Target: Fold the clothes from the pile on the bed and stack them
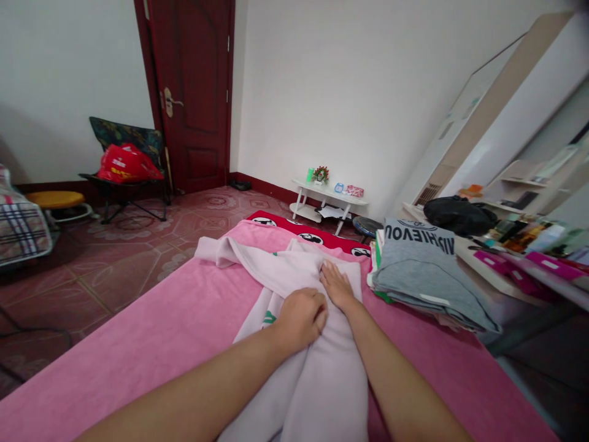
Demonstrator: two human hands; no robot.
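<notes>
While the left hand (301,322) is curled upon the pale pink long-sleeved top (334,393), the right hand (338,285) lies flat on it, just beside; whether the left one pinches the cloth, I cannot tell. The top lies on the pink bed cover (151,331), directly beneath both hands. To their right, a folded grey shirt (414,264) bears large dark capitals, upside down, seemingly including "HIEVOU". Far to their left, on the camouflage folding chair (147,140), the red plastic bag (126,164) carries writing too small to read.
</notes>
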